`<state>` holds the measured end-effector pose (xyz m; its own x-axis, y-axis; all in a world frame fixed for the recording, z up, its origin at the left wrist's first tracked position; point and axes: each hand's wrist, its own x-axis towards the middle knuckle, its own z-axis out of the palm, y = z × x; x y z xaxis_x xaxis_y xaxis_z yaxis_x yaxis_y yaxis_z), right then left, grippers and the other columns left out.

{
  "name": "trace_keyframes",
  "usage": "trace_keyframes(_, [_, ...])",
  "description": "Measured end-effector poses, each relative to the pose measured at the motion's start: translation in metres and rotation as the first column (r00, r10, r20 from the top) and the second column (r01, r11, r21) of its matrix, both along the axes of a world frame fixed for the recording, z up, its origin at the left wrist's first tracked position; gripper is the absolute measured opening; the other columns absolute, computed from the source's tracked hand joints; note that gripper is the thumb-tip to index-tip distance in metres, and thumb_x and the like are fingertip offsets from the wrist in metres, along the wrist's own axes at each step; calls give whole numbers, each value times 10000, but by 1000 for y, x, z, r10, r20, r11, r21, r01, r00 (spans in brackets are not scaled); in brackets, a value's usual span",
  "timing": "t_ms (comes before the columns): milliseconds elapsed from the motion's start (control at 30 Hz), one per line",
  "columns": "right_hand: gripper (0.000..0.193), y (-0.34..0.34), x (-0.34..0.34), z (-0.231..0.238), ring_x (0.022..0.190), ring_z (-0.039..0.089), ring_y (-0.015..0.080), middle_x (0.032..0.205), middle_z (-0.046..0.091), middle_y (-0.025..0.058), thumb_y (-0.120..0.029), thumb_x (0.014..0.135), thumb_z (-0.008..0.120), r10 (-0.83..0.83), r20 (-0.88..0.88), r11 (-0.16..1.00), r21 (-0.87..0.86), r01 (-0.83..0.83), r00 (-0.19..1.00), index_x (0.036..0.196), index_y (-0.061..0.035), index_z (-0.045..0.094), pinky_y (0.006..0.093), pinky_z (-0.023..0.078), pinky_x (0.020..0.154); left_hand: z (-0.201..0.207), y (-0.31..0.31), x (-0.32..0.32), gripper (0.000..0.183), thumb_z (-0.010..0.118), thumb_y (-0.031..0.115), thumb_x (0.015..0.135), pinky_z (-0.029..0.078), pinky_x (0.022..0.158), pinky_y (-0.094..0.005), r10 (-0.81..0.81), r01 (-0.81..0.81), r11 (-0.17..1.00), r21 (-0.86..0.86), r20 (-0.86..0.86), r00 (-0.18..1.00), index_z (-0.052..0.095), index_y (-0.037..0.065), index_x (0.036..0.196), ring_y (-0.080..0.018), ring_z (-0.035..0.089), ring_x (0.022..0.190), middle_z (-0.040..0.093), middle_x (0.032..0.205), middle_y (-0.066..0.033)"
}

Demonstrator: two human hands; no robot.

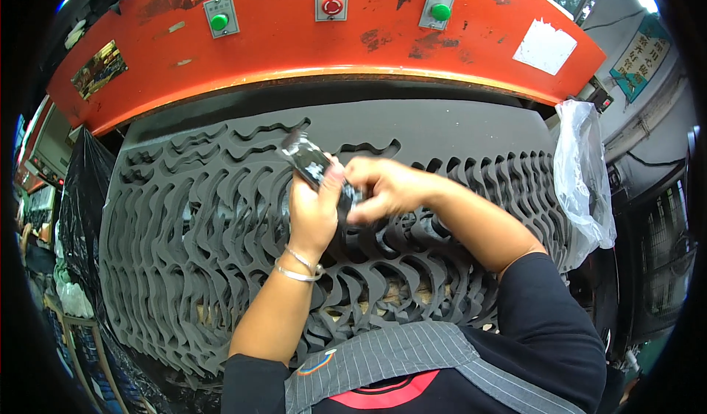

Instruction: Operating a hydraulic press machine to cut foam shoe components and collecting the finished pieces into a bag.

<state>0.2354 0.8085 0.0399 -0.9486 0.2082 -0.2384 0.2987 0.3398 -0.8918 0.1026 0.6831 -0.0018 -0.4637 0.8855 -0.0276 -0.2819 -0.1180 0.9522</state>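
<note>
While the thumb of the left hand (313,215) presses along the face of a dark, glossy bundle (312,165), its fingers close round the underside, presumably to steady it. The fingers of the right hand (383,183) are curled in at the bundle's near end; blur hides whether they pinch it, so I cannot tell. The bundle is tilted above the middle of a grey, foam-like sheet (471,123), its far end up and left, which likely holds it clear of the curved slots (243,215) below. 2 silvery bangles (296,274) circle the left wrist. Beyond the sheet, an orange panel (280,49) carries 2 green buttons (219,22) and 1 red button (332,6), seemingly spaced for easy reach. A clear plastic bag (578,171) hangs at the sheet's right edge, perhaps for handy access.
</note>
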Motion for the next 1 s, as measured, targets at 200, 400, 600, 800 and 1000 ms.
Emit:
trace_keyframes(200, [358, 3, 1, 27, 982, 548, 347, 1103, 504, 192, -228, 724, 719, 323, 95, 911, 238, -336, 942, 1052, -93, 679, 391, 464, 845, 52, -28, -47, 494, 827, 308, 667, 512, 731, -338, -556, 268, 792, -549, -467, 688, 626, 21, 1015, -259, 670, 801, 688, 876, -147])
trace_keyframes(400, [239, 99, 23, -24, 1128, 502, 337, 1219, 537, 175, -213, 711, 684, 9, 3, 736, 677, -9, 1000, 914, -93, 724, 400, 432, 946, 30, -30, -117, 154, 684, 129, 760, 476, 608, -293, -109, -86, 890, -449, -393, 913, 589, 34, 835, -136, 595, 658, 609, 711, -35])
trace_keyframes(600, [222, 127, -7, -69, 1119, 493, 317, 1238, 545, 98, -257, 708, 728, 25, 174, 613, 775, -153, 984, 899, -143, 728, 383, 423, 948, -23, 29, -94, 127, 683, 113, 760, 428, 904, -308, -200, 159, 955, -252, -148, 969, 630, 30, 840, -185, 580, 1022, 628, 1152, -155])
trace_keyframes(800, [738, 124, 26, -88, 1242, 437, 323, 1347, 488, 108, -326, 673, 797, -234, -220, 535, 785, 314, 947, 1333, -187, 496, 432, 331, 1054, -72, 71, -85, 197, 667, 171, 738, 440, 796, -266, -329, 154, 885, -440, -356, 875, 626, 37, 877, -126, 563, 812, 641, 896, -52])
trace_keyframes(1000, [847, 127, 60, -100, 1216, 475, 371, 1289, 548, 169, -392, 661, 799, -519, -115, 603, 653, 458, 847, 1367, -89, 441, 435, 344, 1051, -72, 82, -74, 167, 648, 176, 728, 437, 712, -267, -333, 277, 910, -310, -148, 931, 604, 40, 815, -114, 540, 728, 606, 763, -22])
